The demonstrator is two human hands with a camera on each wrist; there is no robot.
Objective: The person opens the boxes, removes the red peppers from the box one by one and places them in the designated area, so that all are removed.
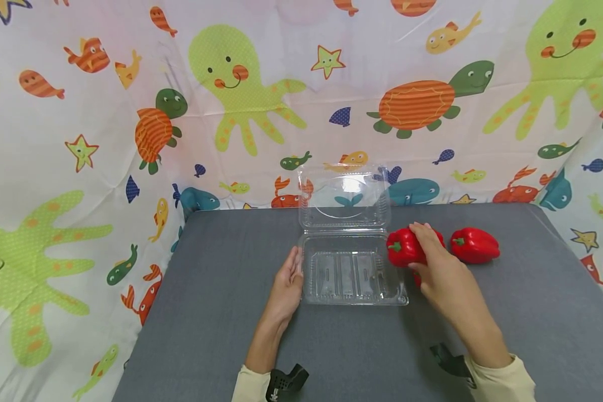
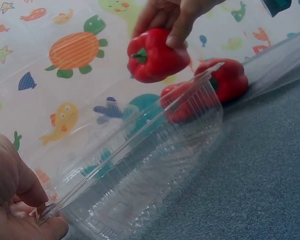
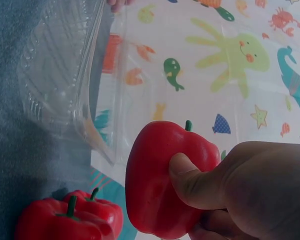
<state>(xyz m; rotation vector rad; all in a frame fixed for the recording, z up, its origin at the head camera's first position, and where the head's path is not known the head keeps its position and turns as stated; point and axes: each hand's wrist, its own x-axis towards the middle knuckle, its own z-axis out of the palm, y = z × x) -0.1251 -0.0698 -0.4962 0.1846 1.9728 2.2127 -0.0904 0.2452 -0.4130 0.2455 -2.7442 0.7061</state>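
Observation:
A clear plastic clamshell container stands with its lid raised at the back. My left hand pinches the container's left rim between thumb and fingers, as the left wrist view shows close up. In my right hand I grip a red bell pepper with a green stem, held in the air by the container's right edge. Two more red bell peppers lie on the table to the right; one pepper shows whole, the other is mostly hidden under my right hand.
A grey cloth covers the table. Behind and beside it hangs a white curtain printed with sea animals, close to the raised lid. Dark straps sit at both wrists.

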